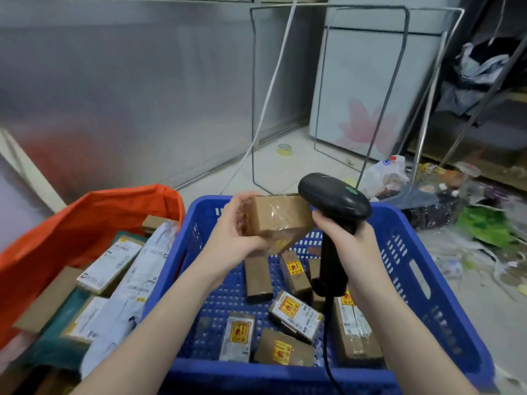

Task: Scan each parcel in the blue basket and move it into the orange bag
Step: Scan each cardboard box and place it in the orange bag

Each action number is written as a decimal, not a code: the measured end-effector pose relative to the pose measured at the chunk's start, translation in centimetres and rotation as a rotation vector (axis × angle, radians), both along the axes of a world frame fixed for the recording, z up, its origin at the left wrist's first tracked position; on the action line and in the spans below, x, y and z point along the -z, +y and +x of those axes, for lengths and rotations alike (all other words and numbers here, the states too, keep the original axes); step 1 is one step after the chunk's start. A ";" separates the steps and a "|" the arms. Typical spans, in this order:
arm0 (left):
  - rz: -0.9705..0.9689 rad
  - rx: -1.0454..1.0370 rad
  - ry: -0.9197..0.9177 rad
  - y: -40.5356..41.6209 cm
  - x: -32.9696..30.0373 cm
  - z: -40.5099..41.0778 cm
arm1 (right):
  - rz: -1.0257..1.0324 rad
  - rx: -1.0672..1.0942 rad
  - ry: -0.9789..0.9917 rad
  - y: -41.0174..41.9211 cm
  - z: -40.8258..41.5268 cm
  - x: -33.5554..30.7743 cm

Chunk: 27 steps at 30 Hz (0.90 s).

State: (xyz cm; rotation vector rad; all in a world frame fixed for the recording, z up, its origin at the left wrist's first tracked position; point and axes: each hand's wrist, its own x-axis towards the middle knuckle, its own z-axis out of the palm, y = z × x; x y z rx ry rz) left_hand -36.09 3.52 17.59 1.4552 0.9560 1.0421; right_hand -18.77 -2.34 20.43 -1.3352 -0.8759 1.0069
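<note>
My left hand (233, 232) grips a small brown cardboard parcel (278, 220) wrapped in clear tape, held up over the far side of the blue basket (410, 260). My right hand (345, 238) holds the handle of a black barcode scanner (333, 195), whose head sits right beside the parcel's right edge. Several small parcels (295, 312) with yellow-and-red stickers lie on the basket floor below. At the left stands the orange bag (94, 212), with several boxes and grey mailers (114, 263) inside it.
The scanner's black cable (328, 352) hangs down over the basket's near rim. Plastic bags and litter (445, 201) cover the floor to the right. A wire frame (328, 95) and a white cabinet stand behind; a tape roll (285, 149) lies on the floor.
</note>
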 end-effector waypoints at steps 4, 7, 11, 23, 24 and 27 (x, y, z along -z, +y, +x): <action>0.175 -0.039 0.133 0.2 0.4 0.6 | -0.038 -0.001 0.109 0.2 0.2 0.6; 0.277 -0.076 0.153 -0.1 0.6 1.2 | -0.037 0.080 0.175 0.9 0.7 0.1; 0.355 -0.097 0.080 -1.4 0.5 2.2 | -0.042 0.087 0.202 1.1 1.0 -0.1; -0.443 -0.126 -0.220 -1.1 -0.5 1.0 | 0.090 0.012 0.086 0.0 0.5 0.3; -0.538 -0.044 -0.267 -1.2 -0.8 0.8 | 0.092 -0.022 0.064 -0.1 0.4 0.3; -0.523 0.056 -0.187 -1.5 -1.2 0.8 | 0.092 -0.131 0.004 -0.3 0.0 0.3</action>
